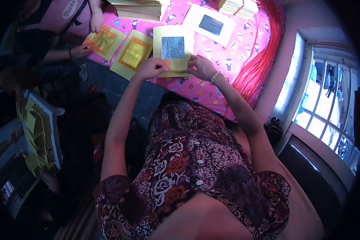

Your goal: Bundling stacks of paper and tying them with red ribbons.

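White-edged board [57, 138], far L, bears yellow papers [38, 128]. Yellow sheet w/ blue patch [173, 48]: on pink counter [204, 92] — L hand [151, 69] & R hand [202, 67], fingers pinching near edge. Barred window [326, 102] at R.

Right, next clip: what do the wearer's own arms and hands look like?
Left hand and right hand are ungloved. The right wrist has a pale beaded bracelet; the left shows none. Short, dark floral sleeves leave the forearms uncovered.
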Demonstrator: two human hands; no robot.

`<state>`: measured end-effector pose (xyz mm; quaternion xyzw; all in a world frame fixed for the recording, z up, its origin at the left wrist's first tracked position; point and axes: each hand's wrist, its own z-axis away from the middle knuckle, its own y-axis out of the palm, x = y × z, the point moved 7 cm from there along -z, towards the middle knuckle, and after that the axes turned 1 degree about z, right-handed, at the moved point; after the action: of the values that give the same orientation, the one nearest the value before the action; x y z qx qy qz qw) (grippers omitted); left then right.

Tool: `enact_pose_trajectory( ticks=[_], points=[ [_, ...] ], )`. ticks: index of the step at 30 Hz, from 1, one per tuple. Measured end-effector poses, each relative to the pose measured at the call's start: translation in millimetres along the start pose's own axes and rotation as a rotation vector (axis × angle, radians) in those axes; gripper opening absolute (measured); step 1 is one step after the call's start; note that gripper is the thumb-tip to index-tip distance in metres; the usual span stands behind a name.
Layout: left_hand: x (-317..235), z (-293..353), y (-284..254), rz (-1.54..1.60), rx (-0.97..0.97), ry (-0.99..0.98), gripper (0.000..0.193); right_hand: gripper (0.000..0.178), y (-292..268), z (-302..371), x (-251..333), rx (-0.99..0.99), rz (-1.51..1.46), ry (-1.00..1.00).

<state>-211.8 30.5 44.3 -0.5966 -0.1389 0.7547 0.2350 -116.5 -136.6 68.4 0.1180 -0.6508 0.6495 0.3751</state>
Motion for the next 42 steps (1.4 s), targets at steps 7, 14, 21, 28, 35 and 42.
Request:
enact_pose_trajectory(
  ticks=[7,14,21,28,35,42],
  points=[
    [14.2,-6.0,2.1,0.050,0.055,-0.103,0.018,0.024,-0.4,-0.4,-3.7,0.003,-0.026,0.042],
    [7.7,-4.2,0.3,0.014,0.048,-0.125,0.016,0.023,-5.8,-0.5,0.7,0.003,-0.021,0.041],
    [16.6,-4.8,2.5,0.020,0.030,-0.089,0.015,0.023,-3.8,-3.8,-1.0,-0.003,-0.041,0.024],
    [15.4,-7.2,1.1,0.008,0.059,-0.107,0.018,0.023,-0.5,-5.4,-6.1,-0.004,-0.032,0.020],
    [17.0,-7.0,1.0,0.020,0.070,-0.141,0.018,0.022,-1.2,-6.5,-4.6,0.018,-0.033,0.023],
    [14.5,-7.8,1.0,0.025,0.075,-0.095,0.019,0.021,-2.2,-6.5,-3.6,0.018,-0.017,0.026]
  ],
)
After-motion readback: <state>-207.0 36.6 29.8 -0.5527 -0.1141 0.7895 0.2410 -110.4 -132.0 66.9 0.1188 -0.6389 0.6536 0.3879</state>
